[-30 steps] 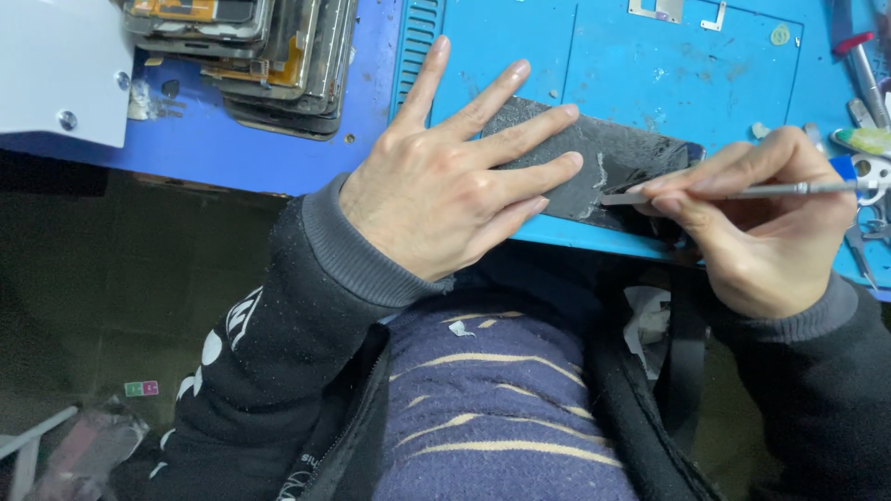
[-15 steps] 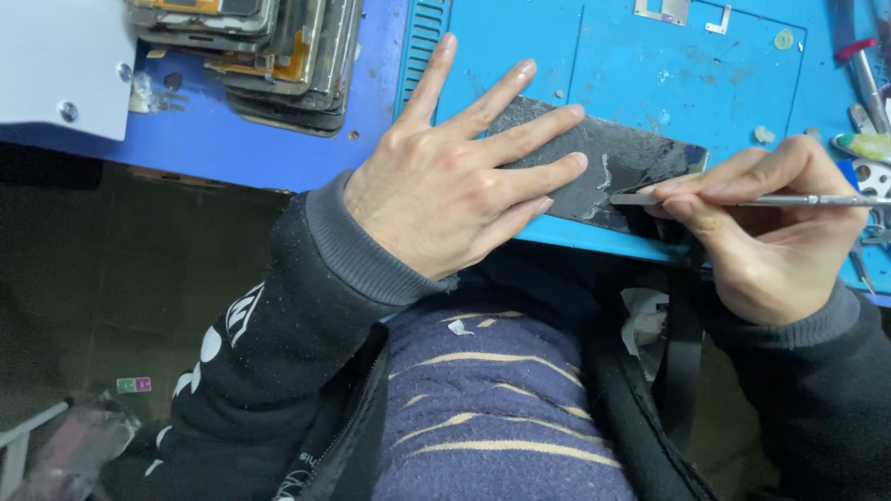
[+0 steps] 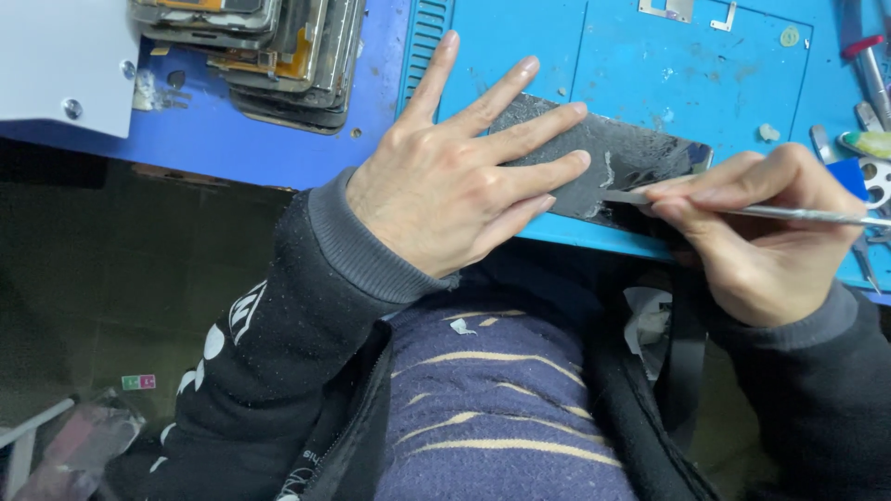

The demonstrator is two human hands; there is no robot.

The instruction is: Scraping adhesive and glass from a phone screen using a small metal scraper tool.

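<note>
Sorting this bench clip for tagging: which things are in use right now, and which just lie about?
In use:
left hand pressing flat on the dark panel
right hand holding the metal scraper against it
blue mat

Lying about:
stack of phone frames
tools at the right edge
white box

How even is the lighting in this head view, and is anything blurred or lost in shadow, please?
Head view: the blue mat is brightly, evenly lit; left hand, right hand and metal tool are sharp; the dark panel shows slight sheen; the lower-left area under the bench is dim and soft.
</note>
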